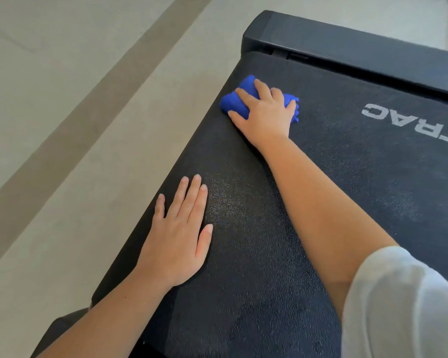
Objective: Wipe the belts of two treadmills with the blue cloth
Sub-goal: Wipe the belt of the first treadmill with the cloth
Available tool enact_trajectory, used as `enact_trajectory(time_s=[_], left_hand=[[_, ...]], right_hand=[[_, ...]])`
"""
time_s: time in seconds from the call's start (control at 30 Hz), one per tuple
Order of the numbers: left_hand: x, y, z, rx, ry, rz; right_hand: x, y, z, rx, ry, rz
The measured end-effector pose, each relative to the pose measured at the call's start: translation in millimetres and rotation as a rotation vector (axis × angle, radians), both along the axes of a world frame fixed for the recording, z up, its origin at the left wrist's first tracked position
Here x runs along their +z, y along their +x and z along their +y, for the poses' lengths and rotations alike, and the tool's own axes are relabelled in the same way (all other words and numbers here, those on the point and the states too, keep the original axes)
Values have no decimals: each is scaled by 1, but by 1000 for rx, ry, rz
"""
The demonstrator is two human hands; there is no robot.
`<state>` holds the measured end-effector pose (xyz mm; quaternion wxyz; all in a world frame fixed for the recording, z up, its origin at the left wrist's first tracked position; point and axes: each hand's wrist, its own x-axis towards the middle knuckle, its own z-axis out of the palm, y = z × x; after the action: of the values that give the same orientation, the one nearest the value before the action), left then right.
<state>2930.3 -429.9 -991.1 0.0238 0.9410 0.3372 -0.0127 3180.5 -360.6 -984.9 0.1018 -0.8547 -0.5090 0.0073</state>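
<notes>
Head view, 1 frame.

- A black, pebble-textured treadmill belt (pixel 347 164) is seen running diagonally across the view. White block lettering (pixel 409 122), reading "TRAC" upside down and cut off by the right border, is printed on it.
- A smooth black plastic end cover (pixel 347 45) is seen across the far end of the belt.
- A bunched blue cloth (pixel 233 100) is located on the belt, near its far left corner and just short of the end cover.
- The right hand (pixel 265 113) is laid on top of the cloth. Its fingers are spread and curved over the bundle, and the cloth is held down against the belt. Blue fabric is visible beyond the fingertips and at the right side of the hand.
- The left hand (pixel 177 236) is placed palm down on the belt, close to the belt's left edge and well apart from the cloth. Its fingers are straight and held together; nothing is gripped.
- A white short sleeve (pixel 398 301) is seen on the right arm at the lower right.
- A pale tiled floor (pixel 49 60) is seen left of the treadmill, crossed by 1 darker grey-brown strip (pixel 88 104).
</notes>
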Motion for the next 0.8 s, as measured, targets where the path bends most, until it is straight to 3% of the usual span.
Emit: enact_trajectory(time_s=[0.2, 0.37, 0.5, 0.7, 0.8], left_hand=[[1, -2, -2, 4, -9, 9], [5, 0, -2, 6, -38, 43], [11, 1, -4, 9, -59, 69], [10, 3, -4, 24, -56, 138], [10, 2, -5, 24, -56, 121]], right_hand=[[-7, -47, -95, 185, 189, -64], [-11, -105, -227, 248, 199, -81], [-10, -97, -250, 314, 174, -75], [-2, -21, -216, -116, 111, -34], [-2, -34, -228, -136, 126, -59]])
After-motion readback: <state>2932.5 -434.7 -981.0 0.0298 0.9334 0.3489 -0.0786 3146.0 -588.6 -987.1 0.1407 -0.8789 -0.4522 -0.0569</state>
